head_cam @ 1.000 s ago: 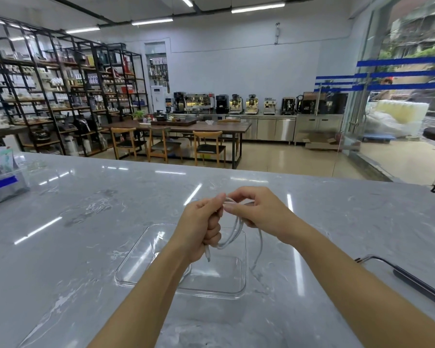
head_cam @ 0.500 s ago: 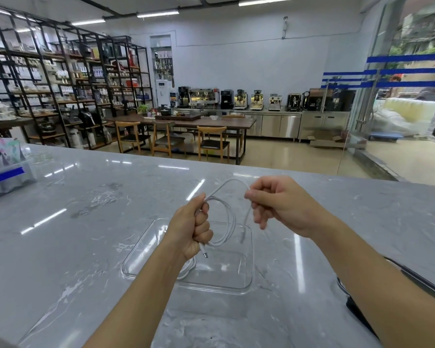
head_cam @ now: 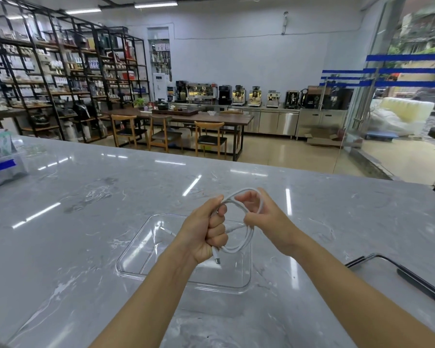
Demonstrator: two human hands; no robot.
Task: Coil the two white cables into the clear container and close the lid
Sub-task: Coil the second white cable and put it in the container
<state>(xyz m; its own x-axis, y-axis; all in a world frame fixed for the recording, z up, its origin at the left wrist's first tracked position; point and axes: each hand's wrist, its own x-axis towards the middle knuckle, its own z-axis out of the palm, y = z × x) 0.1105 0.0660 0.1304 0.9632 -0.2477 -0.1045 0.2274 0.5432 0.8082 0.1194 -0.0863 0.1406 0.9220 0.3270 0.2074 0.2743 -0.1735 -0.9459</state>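
A white cable point(head_cam: 246, 241) is wound into loops above the clear container point(head_cam: 146, 252), which sits open on the marble counter. My left hand point(head_cam: 204, 234) is fisted around the left side of the coil, and a plug end sticks out below the fist. My right hand point(head_cam: 264, 217) pinches the loops on their right side, fingers through the top loop. Another white cable point(head_cam: 166, 231) lies inside the container, mostly hidden behind my left arm.
A dark-framed flat piece, possibly the lid point(head_cam: 397, 275), lies on the marble counter point(head_cam: 86, 222) at the right. A plastic bin with blue tape point(head_cam: 0, 167) stands at the far left edge. Beyond the counter are tables, chairs and shelves.
My right hand swung out to draw a loop, then came back to my left hand and laid the loop onto the coil. The trailing end has been gathered in.
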